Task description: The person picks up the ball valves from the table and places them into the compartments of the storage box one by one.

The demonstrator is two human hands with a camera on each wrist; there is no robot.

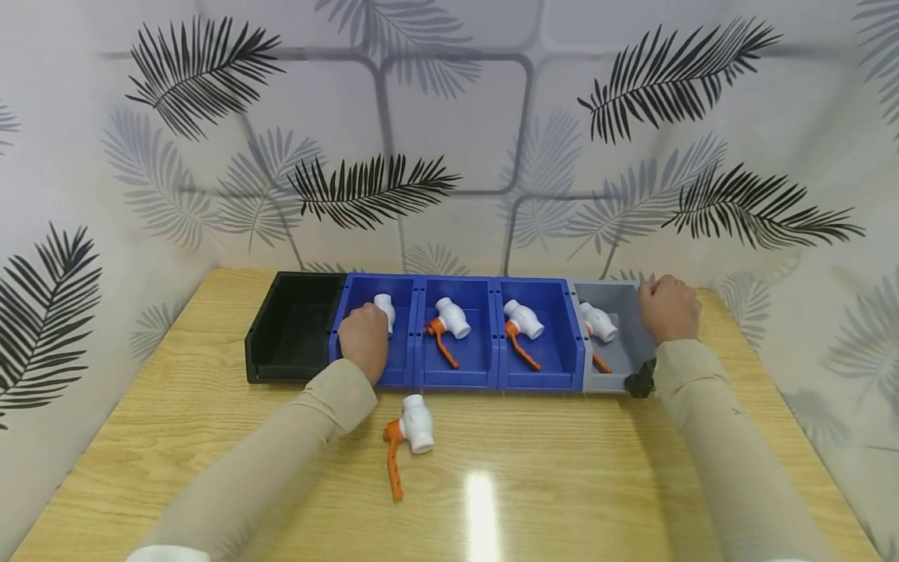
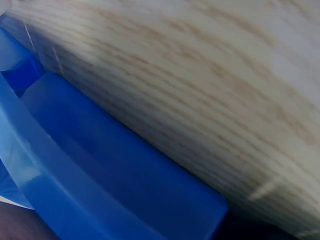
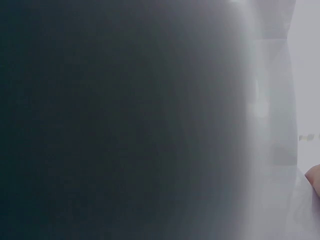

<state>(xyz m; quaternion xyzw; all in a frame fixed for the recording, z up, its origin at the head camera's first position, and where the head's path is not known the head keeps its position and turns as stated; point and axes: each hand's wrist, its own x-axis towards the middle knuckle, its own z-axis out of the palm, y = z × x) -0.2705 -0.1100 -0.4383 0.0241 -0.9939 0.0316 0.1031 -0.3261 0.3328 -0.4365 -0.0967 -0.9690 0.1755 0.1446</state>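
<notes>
In the head view my left hand reaches down into a blue bin with curled fingers, at a white ball valve. It covers the valve's lower part; the fingertips are hidden. The left wrist view shows that bin's blue front wall and a dark bit of the hand at the corner. My right hand grips the right side wall of the grey bin. A ball valve with an orange handle lies in that bin. The right wrist view is mostly dark blur, with a fingertip at its right edge.
Two more blue bins hold a ball valve each. A black bin ends the row at left. Another ball valve with an orange handle lies on the wooden table before the bins. A leaf-patterned backdrop stands behind.
</notes>
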